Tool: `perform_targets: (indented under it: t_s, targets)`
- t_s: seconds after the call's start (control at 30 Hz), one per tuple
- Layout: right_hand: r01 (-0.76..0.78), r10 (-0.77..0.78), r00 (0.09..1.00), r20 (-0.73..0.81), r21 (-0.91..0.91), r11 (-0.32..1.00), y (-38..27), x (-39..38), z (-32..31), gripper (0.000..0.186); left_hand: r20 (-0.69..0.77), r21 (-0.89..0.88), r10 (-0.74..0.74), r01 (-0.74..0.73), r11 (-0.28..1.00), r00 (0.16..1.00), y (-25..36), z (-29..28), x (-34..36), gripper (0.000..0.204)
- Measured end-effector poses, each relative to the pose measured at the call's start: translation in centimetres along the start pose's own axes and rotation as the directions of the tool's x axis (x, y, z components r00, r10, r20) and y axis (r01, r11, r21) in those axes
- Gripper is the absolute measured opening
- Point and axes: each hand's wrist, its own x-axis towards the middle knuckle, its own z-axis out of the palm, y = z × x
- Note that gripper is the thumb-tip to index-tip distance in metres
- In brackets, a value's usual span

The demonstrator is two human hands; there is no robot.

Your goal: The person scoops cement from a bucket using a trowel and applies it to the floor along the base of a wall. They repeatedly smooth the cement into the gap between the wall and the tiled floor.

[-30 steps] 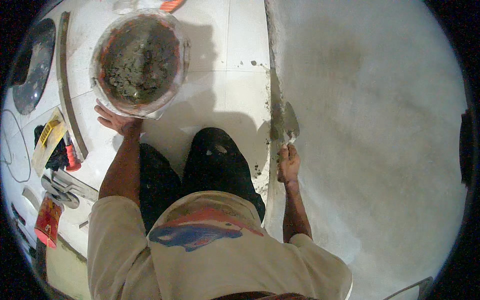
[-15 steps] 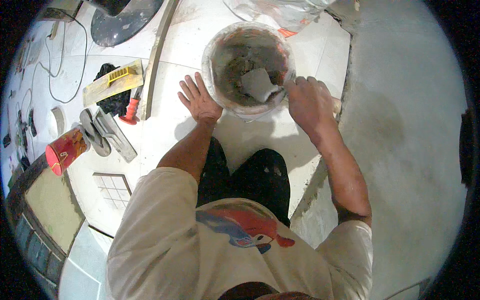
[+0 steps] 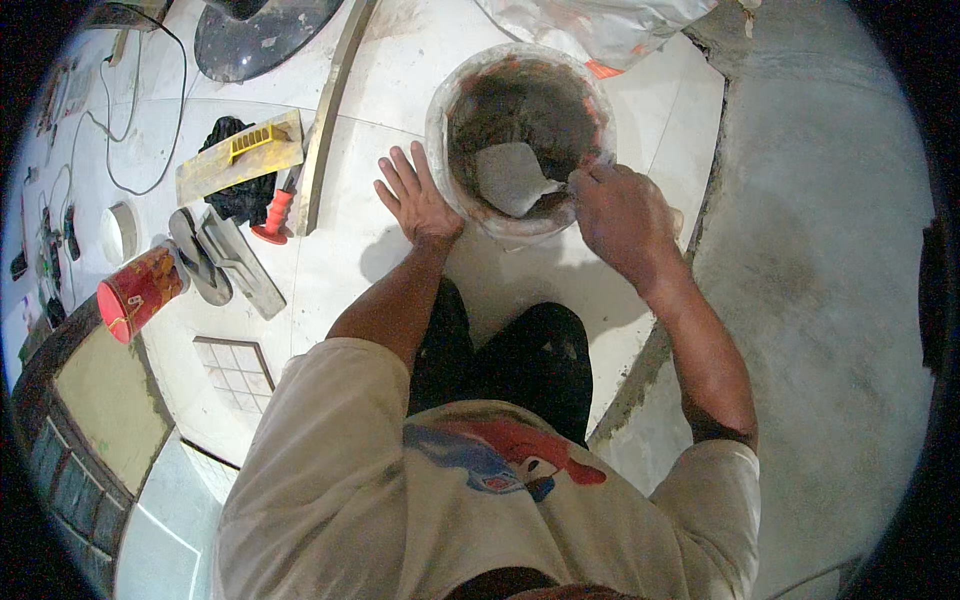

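A round bucket [image 3: 447, 190] with a crusted rim stands in front of me, dark grey mortar [image 3: 500, 110] inside it. My right hand [image 3: 628, 215] is closed round the handle of a trowel [image 3: 512, 178] at the bucket's right rim. The trowel's grey-coated blade lies inside the bucket, over the mortar; most of its handle is hidden by my fist. My left hand [image 3: 425, 205] rests against the bucket's near left side, palm on it and fingers spread.
Left of the bucket are a long bar [image 3: 322, 140], a yellow-handled float [image 3: 240, 155], a red-handled chisel [image 3: 276, 213], a steel trowel [image 3: 243, 265], a sandal [image 3: 200, 255] and a red can [image 3: 140, 295]. A plastic bag [image 3: 620, 25] lies beyond. Grey concrete [image 3: 800, 250] borders the tiles at right.
The trowel blade has shifted toward the near left side of the bucket and looks more evenly coated in grey. My left hand stays on the bucket; the whole view has shifted slightly.
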Motion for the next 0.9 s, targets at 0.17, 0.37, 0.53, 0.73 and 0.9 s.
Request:
perform_targets:
  t_s: [0.17,0.37,0.53,0.73,0.9]
  targets:
    - [-0.066,0.069,0.997,-0.014,0.156,0.986,-0.1,-1.7,0.5,0.016,0.013,-0.012,0.016,-0.016,1.000,1.000,0.2,-0.6,0.0,0.109]
    - [-0.145,0.249,0.958,-0.141,0.511,0.847,-0.3,-6.3,5.1,0.032,-0.391,-0.380,0.073,-0.232,0.895,0.918,-4.1,5.6,-0.3,0.099]
    - [-0.294,0.697,0.717,-0.033,0.891,0.345,-1.4,-13.8,8.0,0.022,-0.252,0.089,0.229,-0.213,0.973,0.940,-4.3,4.8,0.0,0.095]
    - [-0.498,0.924,0.376,0.064,0.855,0.143,2.7,-23.9,17.8,0.024,-0.177,-0.409,0.134,-0.197,0.891,0.975,-4.2,5.6,0.1,0.100]
    - [-0.596,0.919,0.185,0.347,0.784,-0.176,6.7,-27.5,22.9,0.033,-0.226,0.042,0.272,-0.270,0.962,0.935,-6.9,8.3,-0.1,0.101]
